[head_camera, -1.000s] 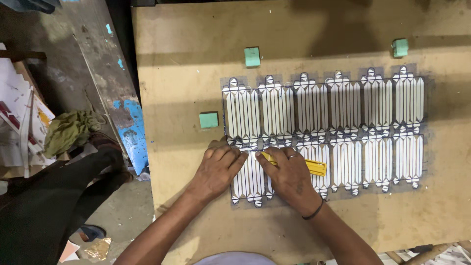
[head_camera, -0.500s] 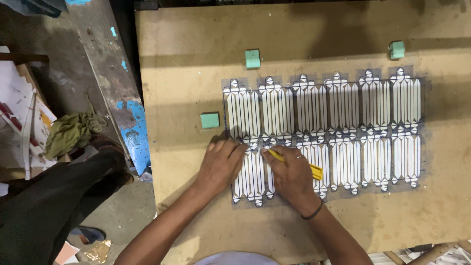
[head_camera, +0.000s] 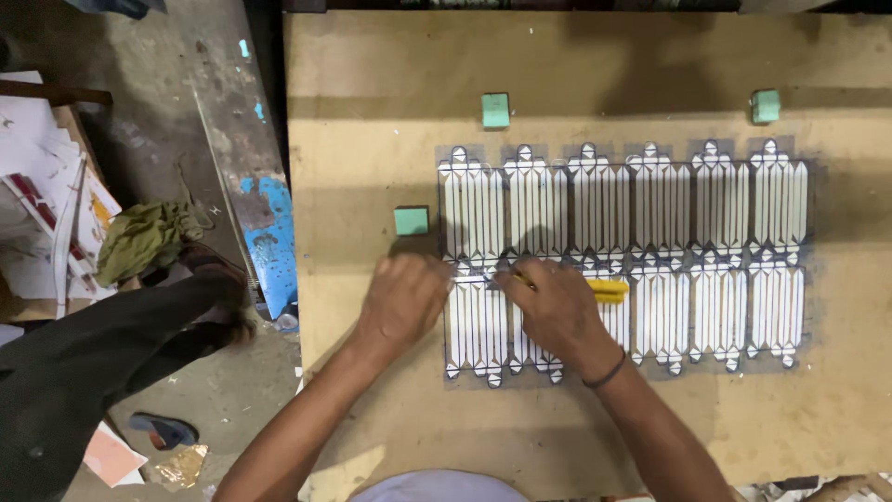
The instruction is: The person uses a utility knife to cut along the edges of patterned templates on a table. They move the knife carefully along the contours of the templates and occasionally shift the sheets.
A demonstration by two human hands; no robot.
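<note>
We pressed our left hand [head_camera: 401, 299] flat on the white patterned sheet's [head_camera: 623, 256] left edge, apparently steadying it on the wooden board [head_camera: 372, 390]. Our right hand [head_camera: 557, 307] pinched the yellow knife [head_camera: 604, 290], tip at the lower-row panels.

workshop, I'd say | rough plywood bench [head_camera: 372, 390] | paint-stained metal beam [head_camera: 246, 167] | dusty concrete floor [head_camera: 232, 390] with scraps

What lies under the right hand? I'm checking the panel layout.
The right hand holds a yellow tool over the white patterned panels; the panel part beneath the palm is hidden.
</note>
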